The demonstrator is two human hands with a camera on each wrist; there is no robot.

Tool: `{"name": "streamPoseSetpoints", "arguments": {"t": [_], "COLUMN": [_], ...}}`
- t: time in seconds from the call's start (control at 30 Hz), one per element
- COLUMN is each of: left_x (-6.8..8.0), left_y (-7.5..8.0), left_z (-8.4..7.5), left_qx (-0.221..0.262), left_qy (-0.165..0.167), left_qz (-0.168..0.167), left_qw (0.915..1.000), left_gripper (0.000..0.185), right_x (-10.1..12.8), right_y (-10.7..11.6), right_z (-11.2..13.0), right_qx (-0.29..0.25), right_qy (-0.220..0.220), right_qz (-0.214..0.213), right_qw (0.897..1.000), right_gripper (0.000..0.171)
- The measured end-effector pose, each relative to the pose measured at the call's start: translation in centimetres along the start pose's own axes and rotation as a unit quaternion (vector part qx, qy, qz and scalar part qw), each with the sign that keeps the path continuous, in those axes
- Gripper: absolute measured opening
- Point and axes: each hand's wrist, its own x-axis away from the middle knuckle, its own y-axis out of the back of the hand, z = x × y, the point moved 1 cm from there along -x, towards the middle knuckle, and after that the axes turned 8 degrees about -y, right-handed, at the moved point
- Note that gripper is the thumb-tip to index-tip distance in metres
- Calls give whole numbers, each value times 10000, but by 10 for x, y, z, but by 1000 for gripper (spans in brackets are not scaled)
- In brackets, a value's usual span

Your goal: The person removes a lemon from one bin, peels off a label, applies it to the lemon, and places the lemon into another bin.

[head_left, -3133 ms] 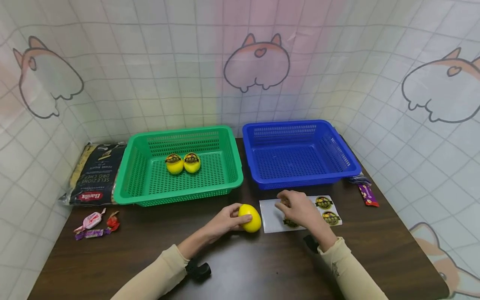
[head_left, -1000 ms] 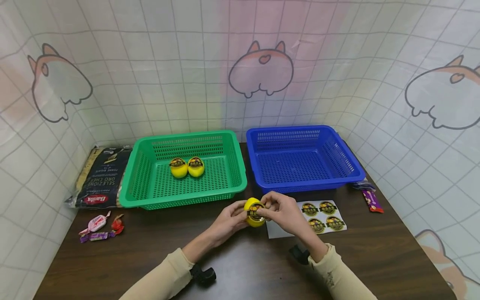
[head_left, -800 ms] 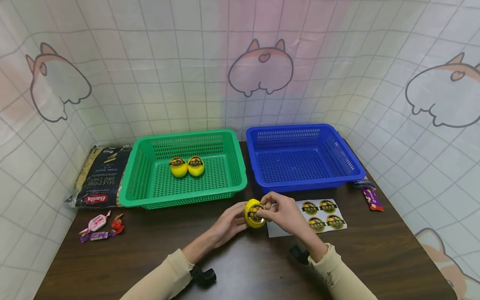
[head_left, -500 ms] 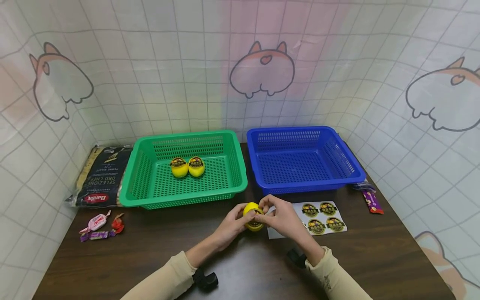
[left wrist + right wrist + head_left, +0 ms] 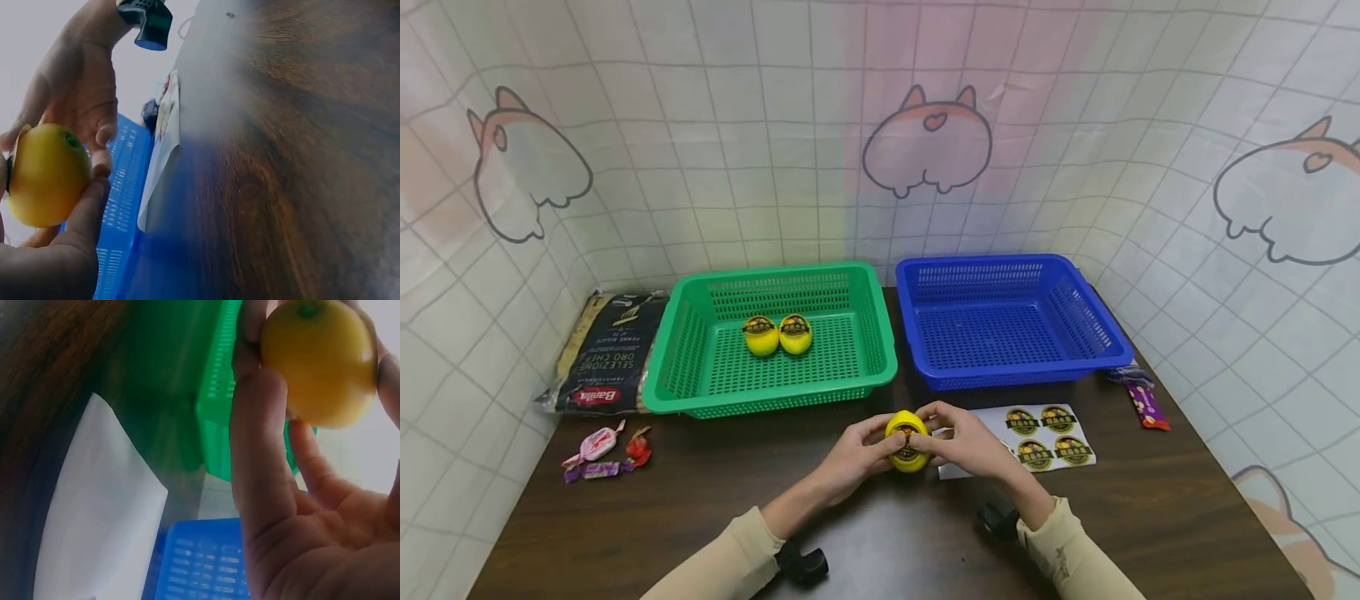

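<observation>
Both hands hold a yellow lemon (image 5: 907,418) over the front middle of the table. My left hand (image 5: 848,458) grips its left side and my right hand (image 5: 967,443) its right side. Both thumbs press on a round black-and-gold sticker (image 5: 908,453) on the lemon's upper face. In the left wrist view the sticker's edge stands slightly off the lemon (image 5: 50,175). Fingertips support the lemon (image 5: 319,362) from below in the right wrist view. Beside the right hand lies a white sticker sheet (image 5: 991,417) with several stickers, its left part behind that hand.
A green basket (image 5: 775,402) at back left holds two stickered lemons (image 5: 778,336). To its right stands a blue basket (image 5: 1011,373). A pasta bag (image 5: 613,354) and several wrapped candies (image 5: 598,444) lie at left, and a purple snack wrapper (image 5: 1147,408) at far right.
The right hand has come from the sheet to the lemon, bringing a sticker now on it. Most recently, the left thumb has moved onto the sticker beside the right thumb.
</observation>
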Motion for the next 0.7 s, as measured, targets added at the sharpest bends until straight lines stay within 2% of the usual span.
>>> {"name": "streamPoseSetpoints", "arguments": {"t": [0.13,0.27,0.53,0.7], "left_x": [3,7,10,11], "left_y": [2,3,11,15], "left_z": [-1,-5,-16,-21], "left_qx": [-51,3,345,485], "left_qy": [70,27,-348,-493], "left_qz": [-40,-77,398,491], "left_qw": [10000,10000,9980,9964], "left_gripper": [51,53,50,50], "right_x": [0,0,4,5], "right_y": [1,2,3,3], "right_z": [-2,-3,-2,2], "right_qx": [-107,-288,-551,-797], "right_qy": [70,254,945,1109], "right_qz": [309,349,288,380], "right_qw": [9994,9987,9936,9899], "right_gripper": [49,45,44,47]}}
